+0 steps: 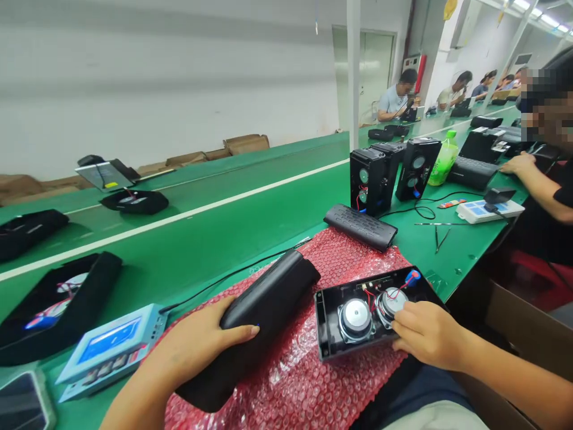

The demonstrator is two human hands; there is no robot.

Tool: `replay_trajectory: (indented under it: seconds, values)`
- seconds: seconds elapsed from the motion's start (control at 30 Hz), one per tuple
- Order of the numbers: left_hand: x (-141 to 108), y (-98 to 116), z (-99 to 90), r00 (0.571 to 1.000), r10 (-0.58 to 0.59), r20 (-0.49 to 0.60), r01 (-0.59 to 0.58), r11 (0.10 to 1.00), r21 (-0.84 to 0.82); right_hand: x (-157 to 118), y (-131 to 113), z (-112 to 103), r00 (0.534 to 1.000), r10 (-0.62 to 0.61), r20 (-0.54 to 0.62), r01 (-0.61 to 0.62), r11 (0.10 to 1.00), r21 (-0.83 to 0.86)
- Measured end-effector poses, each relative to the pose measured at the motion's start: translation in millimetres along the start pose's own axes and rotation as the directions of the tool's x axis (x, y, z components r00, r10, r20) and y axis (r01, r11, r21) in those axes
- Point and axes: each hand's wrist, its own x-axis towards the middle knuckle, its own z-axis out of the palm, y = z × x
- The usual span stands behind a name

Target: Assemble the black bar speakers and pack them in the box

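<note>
My left hand [215, 334] grips a long black casing [273, 298], thumb on its near face and the other fingers hidden behind it. The casing slants over red bubble wrap [290, 370]. On the right, my right hand [425, 334] has its fingers curled over the near edge of an open black speaker box [326, 322], beside the right-hand driver. Two round silver drivers, red wires and a blue round part show inside the box. A black perforated cover [360, 227] rests at the far end of the wrap.
Upright speaker boxes [370, 179], a green bottle [444, 158], tweezers [441, 239] and a white power strip [490, 210] stand or lie at the right. Left are a light-blue meter [114, 343], a phone [24, 403] and an open casing [89, 298]. A person's arm [541, 185] reaches in at the right.
</note>
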Motion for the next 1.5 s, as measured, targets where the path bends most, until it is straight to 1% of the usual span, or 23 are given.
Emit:
replay_trajectory:
  seconds: [0.1, 0.2, 0.27, 0.33, 0.4, 0.47, 0.5, 0.57, 0.63, 0.67, 0.77, 0.9, 0.93, 1.0, 1.07, 1.13, 1.2, 1.23, 1.27, 1.37, 1.43, 1.5]
  values:
    - [2, 0, -0.2, 0.999, -0.032, 0.043, 0.033, 0.999, -0.034, 5, -9, 2, 0.996, 0.049, 0.074, -0.053, 0.998, 0.043]
    - [4, 1, -0.7, 0.997, -0.044, 0.060, 0.046, 0.998, -0.038, 13, -7, -7, 0.990, 0.062, 0.130, -0.080, 0.987, 0.137]
    - [5, 1, -1.1, 0.995, -0.054, 0.082, 0.057, 0.998, -0.033, 18, 4, -16, 0.988, 0.082, 0.133, -0.112, 0.965, 0.236]
    - [4, 0, -1.2, 0.994, -0.055, 0.093, 0.058, 0.998, -0.028, 22, 20, -24, 0.986, 0.127, 0.104, -0.152, 0.945, 0.289]
    - [4, -1, -0.9, 0.995, -0.050, 0.086, 0.053, 0.998, -0.027, 26, 38, -28, 0.978, 0.188, 0.092, -0.205, 0.945, 0.255]
    - [3, -1, -0.4, 0.996, -0.046, 0.074, 0.049, 0.998, -0.031, 30, 53, -28, 0.957, 0.251, 0.142, -0.276, 0.942, 0.193]
    - [3, -1, -0.2, 0.996, -0.047, 0.072, 0.049, 0.998, -0.032, 32, 58, -26, 0.936, 0.285, 0.205, -0.322, 0.931, 0.173]
    - [3, -1, 0.1, 0.996, -0.048, 0.075, 0.051, 0.998, -0.034, 35, 64, -21, 0.870, 0.332, 0.364, -0.412, 0.895, 0.170]
    - [3, 0, 0.1, 0.995, -0.052, 0.080, 0.054, 0.998, -0.031, 37, 65, -15, 0.801, 0.338, 0.493, -0.479, 0.857, 0.191]
    - [3, 0, 0.0, 0.995, -0.054, 0.083, 0.057, 0.998, -0.028, 38, 64, -12, 0.779, 0.334, 0.531, -0.499, 0.843, 0.200]
    - [5, 2, -0.7, 0.994, -0.063, 0.085, 0.065, 0.998, -0.019, 38, 59, -9, 0.746, 0.334, 0.577, -0.527, 0.826, 0.203]
    - [5, 3, -1.9, 0.994, -0.062, 0.085, 0.063, 0.998, -0.007, 39, 55, -11, 0.666, 0.382, 0.641, -0.595, 0.790, 0.147]
    - [5, 2, -2.0, 0.994, -0.065, 0.088, 0.066, 0.998, -0.003, 38, 55, -11, 0.655, 0.390, 0.647, -0.605, 0.784, 0.140]
    - [5, 1, -2.0, 0.993, -0.077, 0.095, 0.078, 0.997, 0.001, 37, 54, -12, 0.667, 0.393, 0.634, -0.600, 0.787, 0.144]
    - [5, 0, -1.4, 0.992, -0.079, 0.096, 0.080, 0.997, -0.003, 33, 49, -12, 0.709, 0.393, 0.586, -0.572, 0.806, 0.151]
    - [6, -1, -0.7, 0.992, -0.085, 0.092, 0.086, 0.996, -0.006, 25, 41, -13, 0.785, 0.390, 0.482, -0.515, 0.842, 0.157]
    - [6, 1, -0.6, 0.991, -0.096, 0.093, 0.097, 0.995, -0.008, 14, 28, -14, 0.864, 0.376, 0.334, -0.439, 0.888, 0.137]
    - [7, 2, -1.0, 0.991, -0.098, 0.093, 0.100, 0.995, -0.013, 8, 21, -15, 0.896, 0.364, 0.256, -0.402, 0.909, 0.114]
    - [7, 4, -1.6, 0.990, -0.102, 0.094, 0.104, 0.994, -0.019, 3, 13, -16, 0.917, 0.351, 0.188, -0.371, 0.925, 0.083]
    - [7, 8, -3.7, 0.987, -0.131, 0.095, 0.136, 0.990, -0.048, -10, -8, -18, 0.946, 0.321, 0.046, -0.321, 0.947, -0.004]
    - [9, 7, -3.3, 0.982, -0.155, 0.103, 0.162, 0.985, -0.063, -14, -18, -19, 0.955, 0.297, -0.019, -0.298, 0.953, -0.051]
    - [11, 1, 0.4, 0.985, -0.146, 0.092, 0.152, 0.986, -0.064, -14, -23, -20, 0.957, 0.282, -0.061, -0.286, 0.954, -0.084]
